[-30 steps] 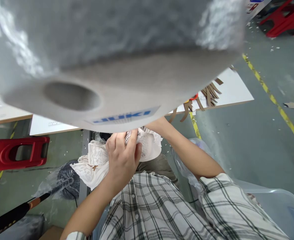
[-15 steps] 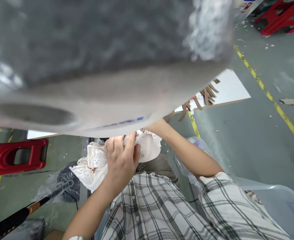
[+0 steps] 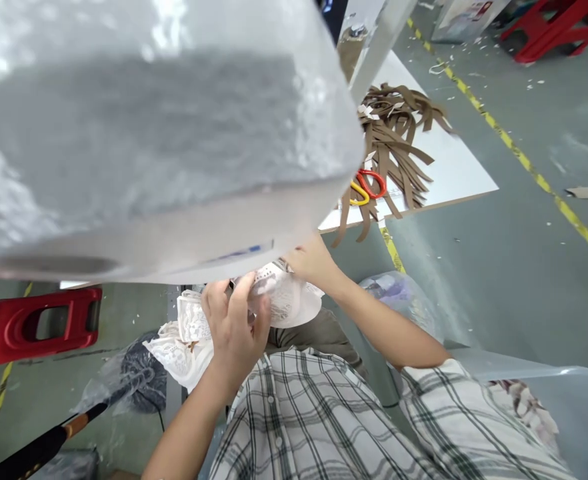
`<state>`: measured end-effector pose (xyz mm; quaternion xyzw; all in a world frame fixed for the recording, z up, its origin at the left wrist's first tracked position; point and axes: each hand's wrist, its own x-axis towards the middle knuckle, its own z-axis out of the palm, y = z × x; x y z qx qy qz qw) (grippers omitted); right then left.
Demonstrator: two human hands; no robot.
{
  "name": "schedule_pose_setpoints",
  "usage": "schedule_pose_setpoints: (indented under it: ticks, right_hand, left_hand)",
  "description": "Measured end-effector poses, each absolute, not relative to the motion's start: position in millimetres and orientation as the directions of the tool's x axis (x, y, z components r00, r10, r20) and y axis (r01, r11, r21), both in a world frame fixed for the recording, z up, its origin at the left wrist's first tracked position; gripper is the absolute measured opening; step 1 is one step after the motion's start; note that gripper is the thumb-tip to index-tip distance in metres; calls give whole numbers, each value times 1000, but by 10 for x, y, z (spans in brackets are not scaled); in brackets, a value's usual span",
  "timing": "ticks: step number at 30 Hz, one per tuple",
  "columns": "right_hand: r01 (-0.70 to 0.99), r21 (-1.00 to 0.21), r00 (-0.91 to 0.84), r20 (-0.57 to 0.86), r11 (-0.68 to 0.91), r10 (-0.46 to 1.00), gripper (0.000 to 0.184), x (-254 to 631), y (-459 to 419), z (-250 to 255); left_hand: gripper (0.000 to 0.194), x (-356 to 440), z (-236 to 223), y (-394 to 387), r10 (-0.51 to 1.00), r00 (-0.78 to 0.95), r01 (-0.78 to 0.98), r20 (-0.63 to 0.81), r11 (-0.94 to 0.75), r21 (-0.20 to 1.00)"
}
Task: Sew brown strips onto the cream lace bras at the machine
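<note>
White lace bra pieces (image 3: pixel 294 303) lie gathered above my lap, with a rounded cup on the right and more layered lace (image 3: pixel 189 353) hanging to the left. My left hand (image 3: pixel 234 317) rests on this lace, fingers bent and spread, thumb apart from the index finger. At the upper edge of the cup, my right hand (image 3: pixel 311 260) is closed on the fabric. Its fingertips are partly hidden under a big blurred grey-and-white housing (image 3: pixel 174 147) close to the camera.
On the white table (image 3: pixel 464 167) lie brown strips (image 3: pixel 399 153) and red-and-yellow-handled scissors (image 3: pixel 371 183). A red stool (image 3: pixel 81 327) stands left, near a black-and-wood handle (image 3: pixel 54 437). A clear tub (image 3: pixel 574 380) holding fabric and a plastic bag (image 3: pixel 399 300) are at right.
My view has shifted, so the housing covers less on the right, baring the brown strips and scissors. My left thumb and index finger have spread apart over the lace; my right hand shows more.
</note>
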<state>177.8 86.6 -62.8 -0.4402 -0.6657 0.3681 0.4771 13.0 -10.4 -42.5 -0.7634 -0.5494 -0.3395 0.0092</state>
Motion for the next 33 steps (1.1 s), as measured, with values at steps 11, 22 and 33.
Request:
schedule_pose_setpoints:
  ticks: [11, 22, 33]
  right_hand:
    - [52, -973, -139, 217, 226, 966, 18, 1818, 351, -736]
    - [37, -981, -136, 185, 192, 973, 23, 1774, 323, -733]
    - [36, -987, -143, 151, 158, 978, 26, 1795, 310, -723]
  left_hand:
    - [36, 20, -542, 17, 994, -100, 312, -48, 77, 947]
    - [31, 21, -423, -19, 974, -225, 347, -30, 108, 931]
    - [30, -30, -444, -30, 968, -249, 374, 35, 63, 925]
